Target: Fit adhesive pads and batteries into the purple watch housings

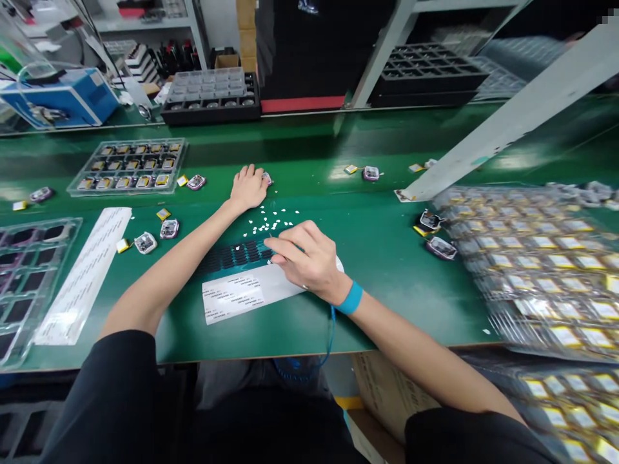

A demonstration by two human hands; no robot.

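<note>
My left hand (249, 187) lies palm down on the green surface, fingers stretched out. Beside its thumb is a small watch-like case (266, 178), partly hidden by the hand. My right hand (309, 258), with a blue wrist strap (350, 298), is pinched closed over a sheet of black stickers (232, 255). Whatever its fingertips hold is too small to make out. Under that hand runs a white printed backing strip (235, 299). Many tiny white pieces (271, 224) are scattered between the two hands.
Open cases with yellow-edged batteries, such as one case (146, 243), lie about. A clear tray of parts (128, 166) stands at back left. Another tray (36, 277) and a white strip (87, 274) are at left. Stacked trays (546, 258) and a slanted white post (507, 109) occupy the right.
</note>
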